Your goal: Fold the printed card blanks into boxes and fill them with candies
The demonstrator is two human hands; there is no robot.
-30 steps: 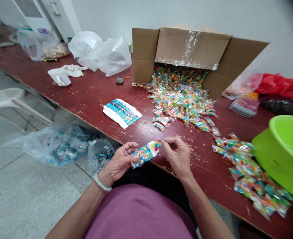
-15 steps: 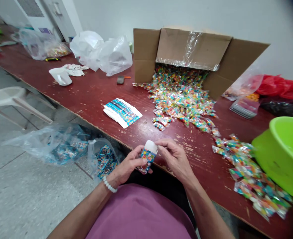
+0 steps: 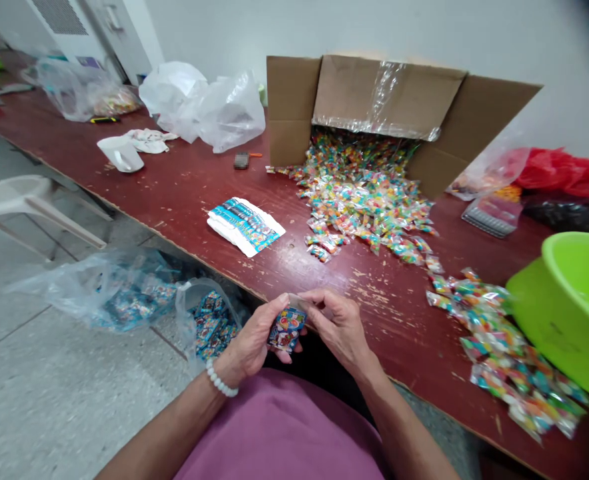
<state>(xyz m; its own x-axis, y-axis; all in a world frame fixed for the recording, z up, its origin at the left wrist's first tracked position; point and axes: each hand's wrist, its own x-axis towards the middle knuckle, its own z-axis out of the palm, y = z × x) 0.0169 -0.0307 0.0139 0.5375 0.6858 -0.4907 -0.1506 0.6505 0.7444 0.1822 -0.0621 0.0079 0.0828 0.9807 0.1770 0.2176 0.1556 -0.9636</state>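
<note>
A small blue printed cardboard box (image 3: 287, 329) is held over the table's front edge, close to my body. My left hand (image 3: 257, 335) is closed around its side, with the thumb at the top edge. At the upper right corner, the fingers of my right hand (image 3: 338, 323) pinch the box's top flap, which they partly hide. Flattened blue and white boxes (image 3: 247, 227) lie stacked on the table beyond my hands. Behind them, small clear packets of colourful candy (image 3: 369, 207) spill from a cardboard carton (image 3: 389, 97) lying on its side.
More candy packets (image 3: 512, 353) lie by a green basin (image 3: 564, 313) at the right. Plastic bags of blue boxes (image 3: 214, 323) stand on the floor at left, near a white stool (image 3: 19, 193). A white mug (image 3: 121, 155) and plastic bags (image 3: 204, 100) are farther back.
The white top flap stood up before and is now folded down under my fingers. My left thumb has moved up to the box's top, and my right hand has shifted slightly left.
</note>
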